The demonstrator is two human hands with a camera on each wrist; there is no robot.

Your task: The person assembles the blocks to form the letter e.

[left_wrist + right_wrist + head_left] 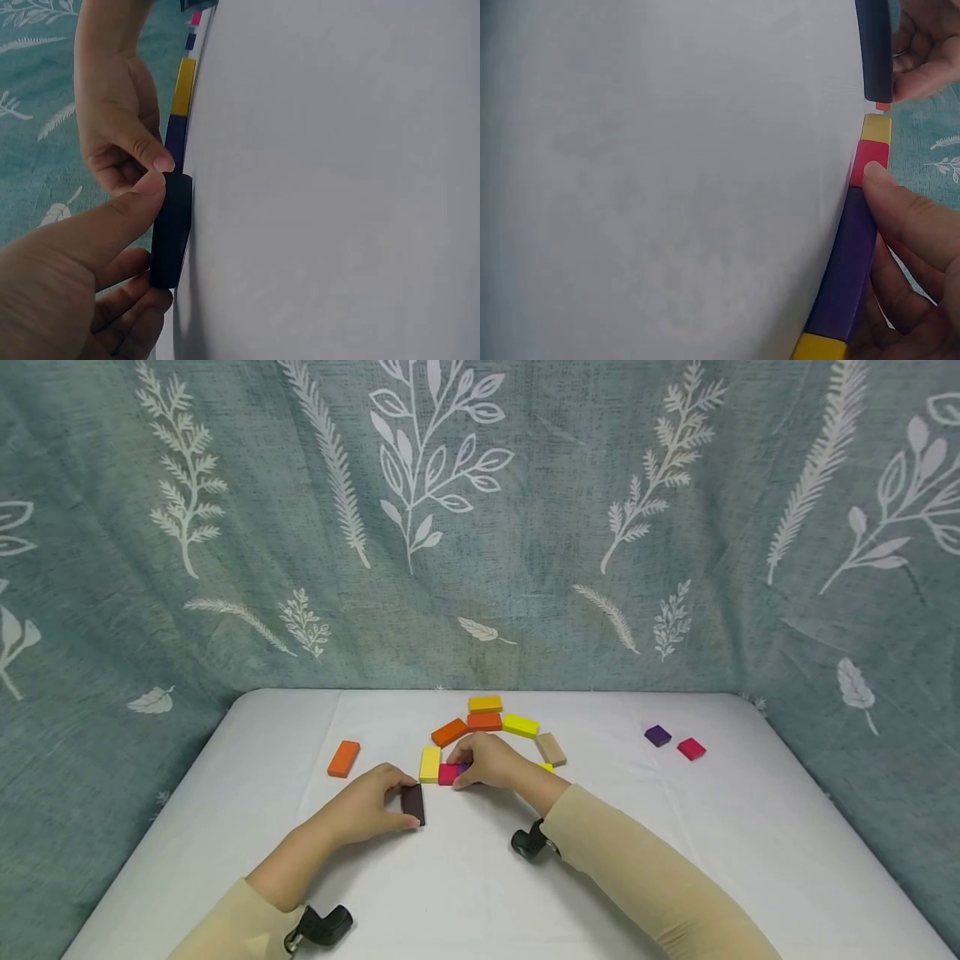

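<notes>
A dark brown block (413,805) is held by my left hand (360,810), thumb at one end and fingers at the other; it looks nearly black in the left wrist view. My right hand (489,762) pinches a pink block (869,163), its thumb pressing the near side. The pink block stands in a row between a pale yellow block (430,765) and a long purple block (843,262), which the hand mostly hides in the head view. Another yellow block (819,349) continues the row past the purple one.
Behind my right hand, orange blocks (449,732), a bright yellow block (521,725) and a tan block (551,749) form an arch, with a yellow block (485,704) beyond. One orange block (343,759) lies left; purple (657,736) and pink (692,749) pieces lie right.
</notes>
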